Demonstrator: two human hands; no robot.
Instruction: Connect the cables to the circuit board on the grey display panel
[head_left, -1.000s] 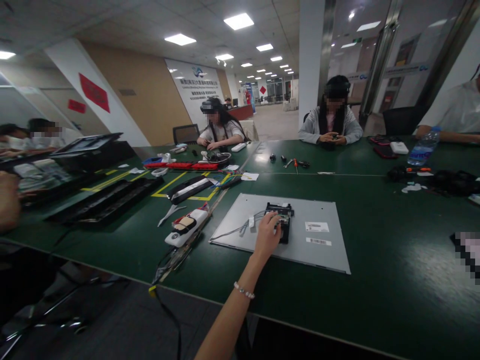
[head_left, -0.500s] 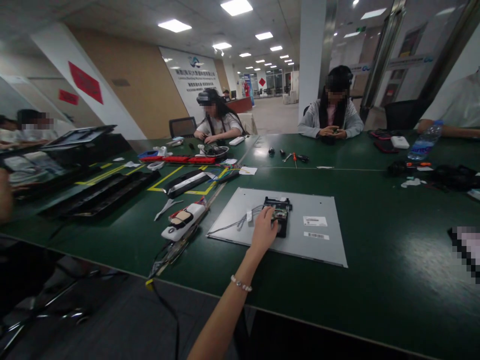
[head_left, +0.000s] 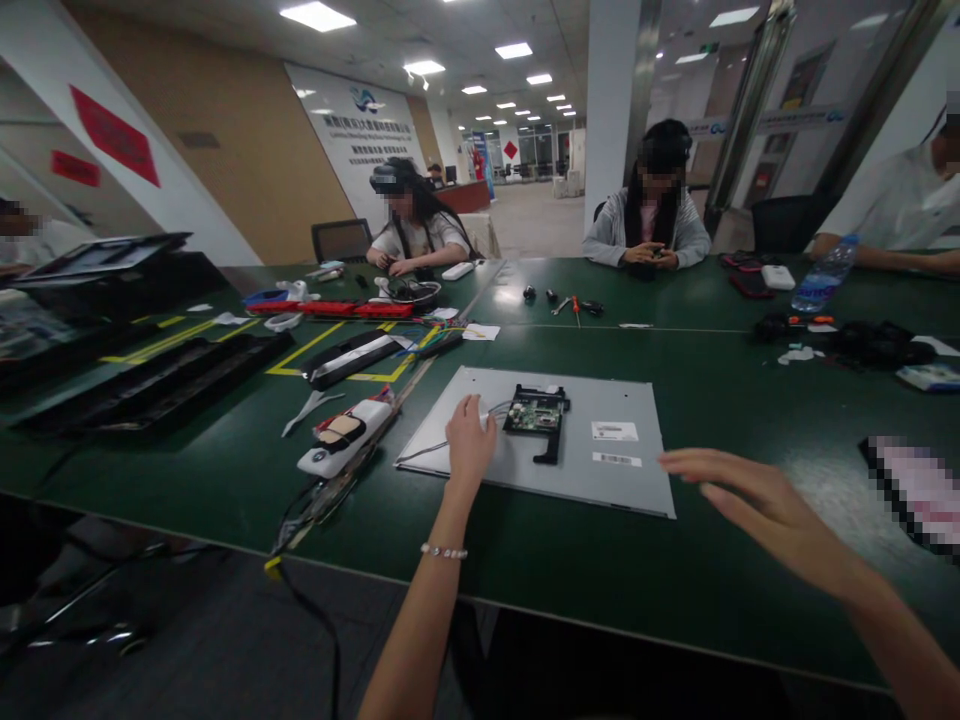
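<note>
Left hand (head_left: 469, 440) rests flat on the grey panel (head_left: 622, 480) by the circuit board (head_left: 536, 415), maybe pinning wires; right hand (head_left: 757, 500) hovers open, so next probably lifting the board.

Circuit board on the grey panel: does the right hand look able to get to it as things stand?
Probably yes. The right hand hovers open near the grey panel, and nothing stands between it and the circuit board. The left hand rests on the board's far side.

Left hand (head_left: 469, 440) is off the circuit board (head_left: 535, 415) now, fingers resting on the grey panel (head_left: 634, 480) beside the cables (head_left: 501, 410). Right hand (head_left: 757, 505) is newly in view, open, fingertips near the panel's right edge.
</note>
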